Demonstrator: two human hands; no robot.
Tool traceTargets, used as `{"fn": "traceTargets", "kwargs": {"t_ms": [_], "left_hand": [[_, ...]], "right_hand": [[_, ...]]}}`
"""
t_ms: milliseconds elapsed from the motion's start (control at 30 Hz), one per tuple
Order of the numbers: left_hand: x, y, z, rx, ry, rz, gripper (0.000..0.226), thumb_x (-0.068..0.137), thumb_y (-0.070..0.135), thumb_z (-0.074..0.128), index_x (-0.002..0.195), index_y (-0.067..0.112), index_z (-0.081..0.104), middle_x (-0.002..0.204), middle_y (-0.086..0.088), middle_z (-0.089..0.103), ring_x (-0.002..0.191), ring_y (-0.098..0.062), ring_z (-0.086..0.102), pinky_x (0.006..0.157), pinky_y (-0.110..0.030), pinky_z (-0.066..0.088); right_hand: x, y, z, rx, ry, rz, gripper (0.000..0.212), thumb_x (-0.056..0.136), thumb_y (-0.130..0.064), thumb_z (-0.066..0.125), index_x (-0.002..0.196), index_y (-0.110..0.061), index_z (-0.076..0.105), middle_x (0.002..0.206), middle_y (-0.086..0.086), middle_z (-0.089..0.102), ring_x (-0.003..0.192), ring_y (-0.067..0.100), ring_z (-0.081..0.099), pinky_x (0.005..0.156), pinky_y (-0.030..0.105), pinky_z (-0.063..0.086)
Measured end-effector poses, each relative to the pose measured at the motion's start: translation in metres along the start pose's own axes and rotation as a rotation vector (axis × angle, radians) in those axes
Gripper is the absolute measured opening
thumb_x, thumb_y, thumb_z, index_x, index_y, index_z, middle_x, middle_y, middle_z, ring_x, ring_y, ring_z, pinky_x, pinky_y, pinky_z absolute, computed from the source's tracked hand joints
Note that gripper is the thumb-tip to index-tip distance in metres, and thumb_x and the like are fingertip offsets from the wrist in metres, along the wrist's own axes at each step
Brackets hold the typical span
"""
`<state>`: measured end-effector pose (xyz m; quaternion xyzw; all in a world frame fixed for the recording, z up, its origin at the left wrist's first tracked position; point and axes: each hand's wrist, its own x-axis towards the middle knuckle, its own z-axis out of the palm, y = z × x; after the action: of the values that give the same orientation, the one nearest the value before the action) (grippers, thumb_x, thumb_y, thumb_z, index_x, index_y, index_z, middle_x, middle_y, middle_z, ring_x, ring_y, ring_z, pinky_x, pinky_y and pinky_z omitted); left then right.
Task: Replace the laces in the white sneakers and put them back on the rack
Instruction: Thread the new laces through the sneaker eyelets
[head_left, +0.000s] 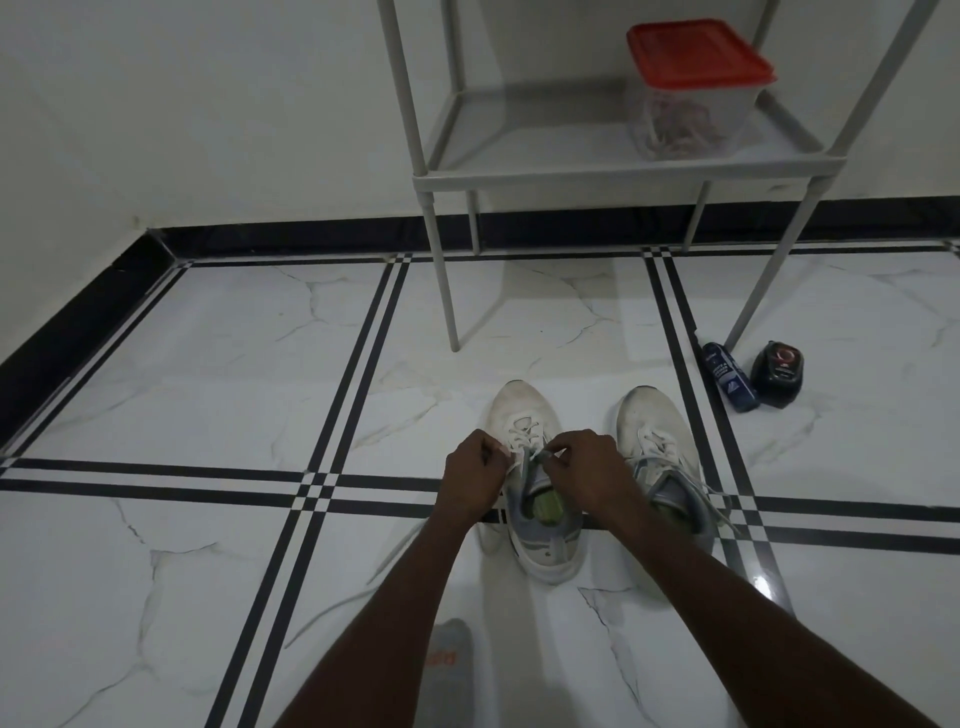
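Two white sneakers stand side by side on the tiled floor, toes pointing away from me. Over the left sneaker (522, 410), my left hand (475, 478) pinches a white lace at its left side. My right hand (584, 470) pinches the lace near the tongue, at the upper eyelets. A loose lace end (332, 608) trails across the floor to the lower left. The right sneaker (660, 441) sits untouched, its laces hanging loose over the right side. Behind the shoes stands the grey rack (613, 169).
A clear box with a red lid (691, 88) holding cords sits on the rack's shelf. A blue tube (727, 376) and a dark round tin (777, 371) lie by the rack's right front leg. My grey-socked foot (449, 670) is at the bottom. Walls close off the far side.
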<state>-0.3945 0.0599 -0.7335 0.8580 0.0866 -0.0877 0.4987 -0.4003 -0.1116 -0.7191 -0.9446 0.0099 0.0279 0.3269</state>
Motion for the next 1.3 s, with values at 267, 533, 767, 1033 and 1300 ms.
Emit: {"fn": "traceTargets", "kwargs": {"t_ms": [267, 533, 767, 1033, 1300], "left_hand": [[0.001, 0.031, -0.033, 0.134, -0.124, -0.011, 0.048, 0.099, 0.046, 0.055, 0.079, 0.003, 0.062, 0.08, -0.012, 0.066, 0.074, -0.019, 0.057, 0.072, -0.033, 0.044], [0.012, 0.074, -0.098, -0.014, -0.16, 0.014, 0.041, 0.104, 0.035, 0.044, 0.07, 0.016, 0.056, 0.07, -0.003, 0.063, 0.074, -0.018, 0.062, 0.079, -0.038, 0.045], [0.017, 0.06, -0.116, -0.097, -0.115, -0.091, 0.041, 0.105, 0.027, 0.045, 0.067, 0.012, 0.052, 0.067, -0.006, 0.051, 0.065, -0.018, 0.056, 0.07, -0.028, 0.039], [0.016, 0.044, -0.091, 0.07, -0.226, 0.055, 0.043, 0.095, 0.048, 0.046, 0.073, 0.016, 0.064, 0.07, 0.003, 0.062, 0.067, -0.013, 0.059, 0.079, -0.036, 0.047], [0.013, 0.034, -0.094, 0.12, -0.181, 0.021, 0.044, 0.092, 0.054, 0.047, 0.075, 0.018, 0.066, 0.07, 0.001, 0.063, 0.072, -0.016, 0.061, 0.08, -0.037, 0.046]], "right_hand": [[0.01, -0.011, -0.01, 0.195, -0.033, 0.031, 0.034, 0.089, -0.028, 0.07, 0.121, -0.016, 0.069, 0.105, 0.007, 0.067, 0.091, 0.01, 0.06, 0.083, 0.017, 0.042], [0.034, -0.077, -0.04, 0.574, -0.603, -0.098, 0.021, 0.1, -0.033, 0.055, 0.108, -0.019, 0.069, 0.079, 0.004, 0.071, 0.06, 0.014, 0.056, 0.053, 0.024, 0.042], [0.061, -0.049, -0.042, 0.555, -0.236, 0.247, 0.018, 0.096, -0.007, 0.053, 0.107, -0.01, 0.067, 0.083, 0.014, 0.072, 0.048, 0.012, 0.055, 0.043, 0.019, 0.035], [0.042, -0.089, -0.032, 0.366, -0.566, -0.076, 0.021, 0.102, -0.024, 0.052, 0.106, -0.011, 0.068, 0.084, 0.008, 0.076, 0.053, 0.014, 0.062, 0.048, 0.02, 0.042], [0.056, -0.068, -0.02, 0.373, -0.265, -0.012, 0.033, 0.095, -0.016, 0.063, 0.127, -0.021, 0.06, 0.086, 0.006, 0.075, 0.048, 0.006, 0.058, 0.047, 0.016, 0.045]]}}
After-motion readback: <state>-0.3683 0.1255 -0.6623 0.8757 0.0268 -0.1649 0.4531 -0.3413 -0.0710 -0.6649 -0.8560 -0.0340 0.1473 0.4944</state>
